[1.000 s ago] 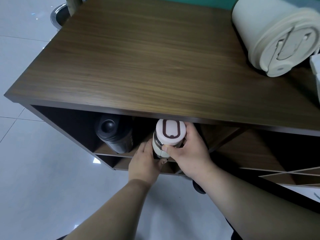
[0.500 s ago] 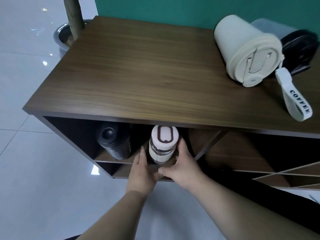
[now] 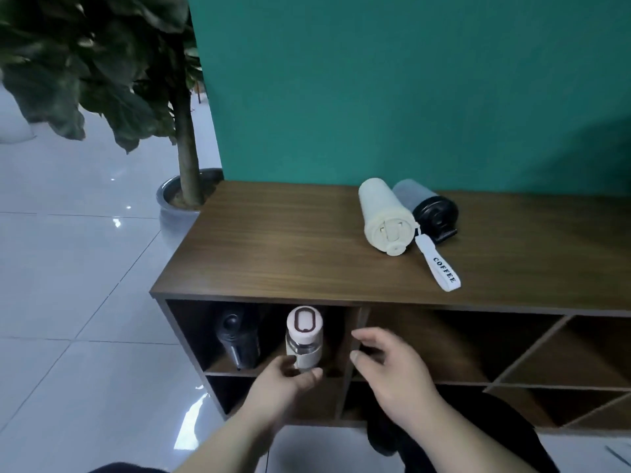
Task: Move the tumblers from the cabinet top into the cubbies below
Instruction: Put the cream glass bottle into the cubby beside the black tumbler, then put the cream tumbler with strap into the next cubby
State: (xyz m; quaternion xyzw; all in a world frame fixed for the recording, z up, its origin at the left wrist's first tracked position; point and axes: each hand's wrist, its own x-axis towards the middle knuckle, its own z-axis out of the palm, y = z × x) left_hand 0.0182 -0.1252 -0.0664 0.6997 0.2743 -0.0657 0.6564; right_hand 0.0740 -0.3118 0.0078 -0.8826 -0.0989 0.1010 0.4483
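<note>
A white-capped glass tumbler [image 3: 304,336] stands upright in the upper left cubby of the wooden cabinet [image 3: 307,261], beside a dark tumbler [image 3: 237,339]. My left hand [image 3: 283,380] curls around the white tumbler's base, fingers touching it. My right hand [image 3: 386,363] hovers to its right with fingers apart, holding nothing. On the cabinet top lie a cream tumbler [image 3: 386,216] with a white "COFFEE" strap [image 3: 438,268] and a grey tumbler with a black lid [image 3: 426,206].
A potted plant [image 3: 184,186] stands at the cabinet's far left corner against a green wall. More cubbies [image 3: 426,343] open to the right, some with diagonal dividers. Glossy white floor tiles lie to the left.
The view has pulled back and up. My right hand has let go of the white tumbler and moved right. My left hand stays at the tumbler's base.
</note>
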